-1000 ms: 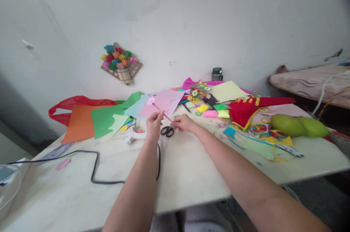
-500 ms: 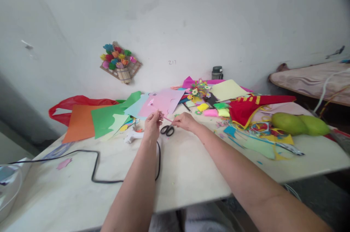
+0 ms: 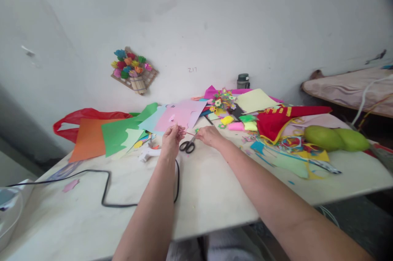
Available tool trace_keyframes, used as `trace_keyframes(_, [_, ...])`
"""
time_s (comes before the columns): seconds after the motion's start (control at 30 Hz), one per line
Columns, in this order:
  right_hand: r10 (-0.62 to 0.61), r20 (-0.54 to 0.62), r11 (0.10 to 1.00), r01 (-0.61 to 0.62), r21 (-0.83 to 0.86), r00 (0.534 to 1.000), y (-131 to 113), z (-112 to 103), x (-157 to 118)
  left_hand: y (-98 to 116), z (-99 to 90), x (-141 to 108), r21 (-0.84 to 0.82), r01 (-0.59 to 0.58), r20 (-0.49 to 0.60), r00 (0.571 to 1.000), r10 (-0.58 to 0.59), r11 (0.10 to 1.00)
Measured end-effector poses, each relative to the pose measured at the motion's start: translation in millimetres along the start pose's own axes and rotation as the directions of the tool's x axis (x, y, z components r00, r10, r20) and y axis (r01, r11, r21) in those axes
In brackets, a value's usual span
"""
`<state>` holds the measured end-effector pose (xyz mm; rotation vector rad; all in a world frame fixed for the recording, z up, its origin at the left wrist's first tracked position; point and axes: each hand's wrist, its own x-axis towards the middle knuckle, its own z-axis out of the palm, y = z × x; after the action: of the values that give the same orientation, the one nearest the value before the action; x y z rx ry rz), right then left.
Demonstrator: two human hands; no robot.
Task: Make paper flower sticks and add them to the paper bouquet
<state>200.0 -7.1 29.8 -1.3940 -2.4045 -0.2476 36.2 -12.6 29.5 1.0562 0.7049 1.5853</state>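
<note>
pale tabletop (image 3: 215, 195), with black-handled scissors (image 3: 188, 146) near the left hand (image 3: 172, 139); it and the right hand (image 3: 210, 136) finger-pinch a thin pink strip (image 3: 190, 133), which could tear if overpulled.

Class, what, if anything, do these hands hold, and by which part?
A thin pinkish strip, pinched by the left hand and right hand either side of its visible stretch.

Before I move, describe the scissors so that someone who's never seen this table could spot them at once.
On the pale table, find the left hand and the right hand. Between them, slightly nearer the viewer, lie the scissors. Two black ring handles set them apart from the white tool to their left.
</note>
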Motion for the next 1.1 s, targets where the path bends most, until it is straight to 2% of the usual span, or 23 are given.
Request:
trace_keyframes(0.33, [0.065, 0.042, 0.997, -0.067, 0.037, 0.997, 2.3, 1.7, -0.3, -0.3, 3.4, 0.7, -0.068, -0.031, -0.014, 0.999, 0.03, 0.997])
trace_keyframes(0.5, [0.097, -0.078, 0.961, -0.073, 0.267, 0.992, -6.2, 2.6, 0.6, -1.2, 3.3, 0.4, -0.065, -0.028, -0.036, 0.999, 0.026, 0.998])
trace_keyframes(0.6, [0.11, -0.071, 0.922, -0.075, 0.38, 0.991, -11.4, 0.1, 1.3, 0.4, 4.6, -0.3, -0.072, -0.035, -0.039, 0.999, 0.032, 0.997])
trace_keyframes(0.7, [0.107, -0.03, 0.873, -0.079, 0.482, 0.994, -12.9, -3.6, 0.9, 2.5, 2.3, 1.7, -0.119, -0.062, -0.061, 0.997, 0.055, 0.991])
trace_keyframes(0.9, [0.096, 0.118, 0.749, -0.15, 0.646, 0.988, -10.0, -4.1, -1.2, 7.0, -9.0, 8.9, -0.227, -0.125, -0.21, 0.975, 0.077, 0.966])
trace_keyframes(1.0, [0.081, 0.171, 0.617, -0.185, 0.765, 0.982, -10.2, 1.5, -0.6, 7.0, -4.9, 6.0, -0.146, -0.1, -0.23, 0.971, 0.064, 0.984])
trace_keyframes(1.1, [0.062, 0.165, 0.506, -0.174, 0.845, 0.984, -11.5, 6.1, 0.5, 3.8, 3.1, 0.9, 0.015, -0.004, -0.138, 0.99, 0.006, 1.0])
